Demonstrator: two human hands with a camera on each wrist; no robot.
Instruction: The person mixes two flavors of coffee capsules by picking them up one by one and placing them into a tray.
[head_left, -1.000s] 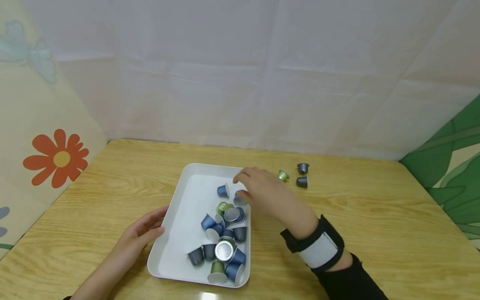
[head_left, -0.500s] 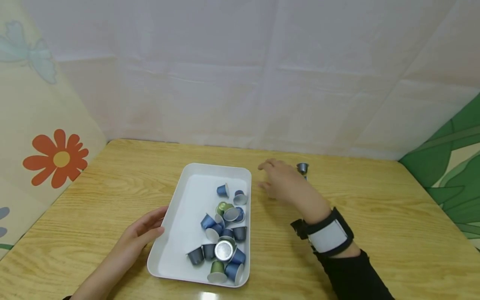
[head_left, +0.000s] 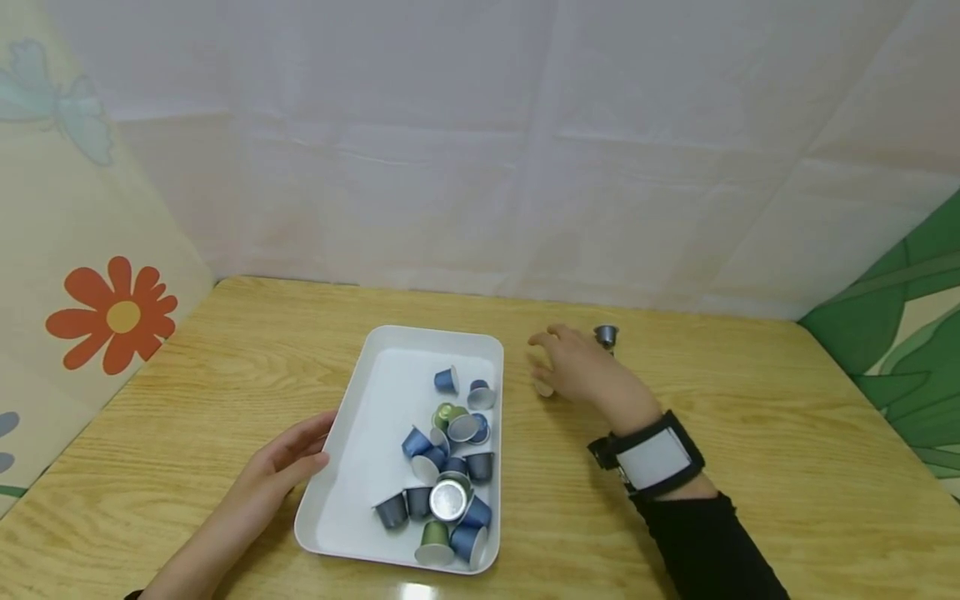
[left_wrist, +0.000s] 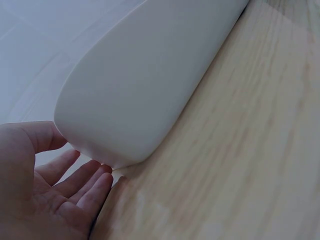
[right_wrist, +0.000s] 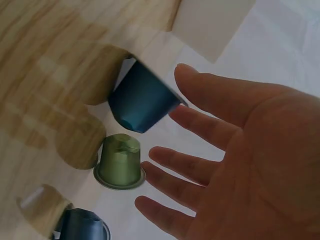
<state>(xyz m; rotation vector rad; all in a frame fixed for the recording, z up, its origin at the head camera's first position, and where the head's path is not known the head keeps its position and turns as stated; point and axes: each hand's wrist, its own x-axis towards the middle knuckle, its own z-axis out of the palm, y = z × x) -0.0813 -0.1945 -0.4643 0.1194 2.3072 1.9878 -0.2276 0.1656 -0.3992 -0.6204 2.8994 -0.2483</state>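
Observation:
My left hand (head_left: 288, 458) holds the left edge of a white tray (head_left: 352, 467); its thumb lies at the rim and the other fingers touch the outer wall, as the left wrist view shows. Coffee capsules in blue, green and dark grey lie in the tray, mostly along its right side. My right hand (head_left: 581, 367) is over the table right of the tray, fingers spread. In the right wrist view a blue capsule (right_wrist: 142, 97) lies beside the thumb and index fingertip, with no clear pinch. A green capsule (right_wrist: 121, 162) stands near the other fingertips.
A dark grey capsule (head_left: 606, 335) stands behind my right hand, another mostly hidden below it. The right wrist view also has a dark blue capsule (right_wrist: 82, 225) at its lower edge. A white cloth (head_left: 450, 167) hangs behind the wooden table (head_left: 750, 433).
My right hand has moved from above the tray's far right corner to the table on the right, leaving a blue capsule in view in that corner. The left hand has stayed put.

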